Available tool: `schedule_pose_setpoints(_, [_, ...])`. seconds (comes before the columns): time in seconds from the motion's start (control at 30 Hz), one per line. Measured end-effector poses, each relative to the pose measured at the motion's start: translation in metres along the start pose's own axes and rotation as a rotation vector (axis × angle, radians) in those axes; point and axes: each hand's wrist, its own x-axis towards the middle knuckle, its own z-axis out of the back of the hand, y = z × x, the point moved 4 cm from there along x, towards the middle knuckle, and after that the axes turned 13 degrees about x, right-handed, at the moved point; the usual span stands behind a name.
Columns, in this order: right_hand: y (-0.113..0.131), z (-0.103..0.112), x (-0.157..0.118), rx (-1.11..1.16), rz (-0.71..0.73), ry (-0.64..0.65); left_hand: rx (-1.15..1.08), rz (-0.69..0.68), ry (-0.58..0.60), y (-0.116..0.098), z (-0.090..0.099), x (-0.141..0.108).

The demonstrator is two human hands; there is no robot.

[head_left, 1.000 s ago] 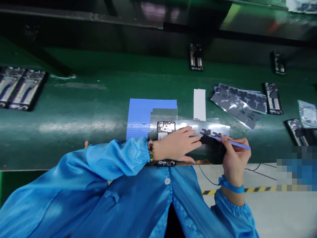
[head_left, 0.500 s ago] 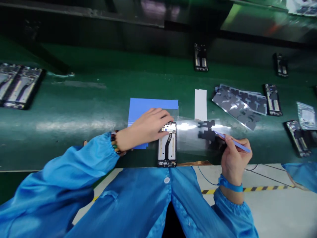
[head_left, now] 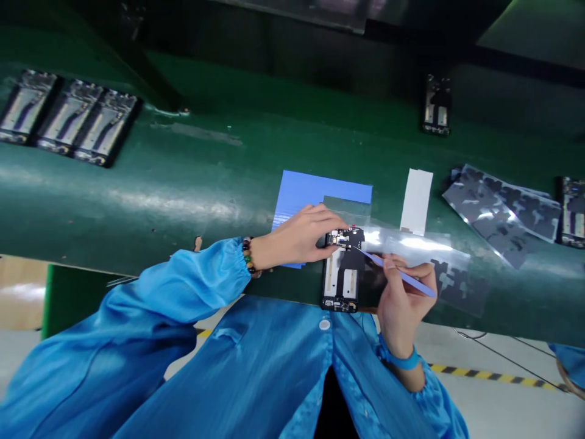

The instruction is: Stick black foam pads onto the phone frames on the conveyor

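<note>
An opened phone (head_left: 333,274) lies at the table's front edge, its circuit board and pale inner plate exposed. My left hand (head_left: 307,236) is closed round its upper left side, thumb and fingers on the frame. In my right hand (head_left: 402,305) is a pair of purple tweezers (head_left: 409,281), whose tips reach the upper part of the phone. A black adhesive film piece (head_left: 354,259) covers part of the board and plate there; how firmly it sits I cannot tell. Right of the phone, a clear sheet (head_left: 461,281) with black film pieces lies partly behind my right hand.
Blue sheets (head_left: 324,185) lie beyond my left hand. A white strip (head_left: 416,201) and overlapping sheets of dark film cutouts (head_left: 496,210) are to the right. Several opened phones (head_left: 73,116) stand in a row at left; another phone (head_left: 436,105) is at the back.
My right hand has brought the tweezers left from the clear sheet to the phone. A black film piece now lies over the phone's upper part. The view has shifted left.
</note>
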Motion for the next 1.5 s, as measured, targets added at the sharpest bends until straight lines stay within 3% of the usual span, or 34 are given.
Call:
schedule_pose_setpoints(0.8, [-0.004,-0.006,-0.012,-0.056,0.056,-0.057,0.145,-0.007,-0.03,-0.003,-0.003,-0.005])
schedule_pose_setpoints(1.03, [-0.005,-0.004,-0.012,-0.114,0.094,-0.06,0.339,-0.142,-0.001,-0.011,-0.001,-0.005])
schedule_pose_setpoints(1.2, [0.009,0.02,0.009,-0.102,0.245,-0.16,0.432,-0.173,0.031,-0.016,-0.006,-0.004])
schedule_pose_setpoints(1.3, [0.011,0.032,0.028,-0.136,0.236,-0.186,0.404,-0.169,0.009,-0.013,-0.009,-0.001])
schedule_pose_setpoints(1.4, [0.007,0.027,0.045,-0.056,0.174,-0.146,0.289,-0.126,-0.038,0.0,-0.001,0.005])
schedule_pose_setpoints(1.5, [0.001,0.004,0.058,0.094,0.094,-0.064,0.253,-0.017,-0.139,0.022,0.02,0.008])
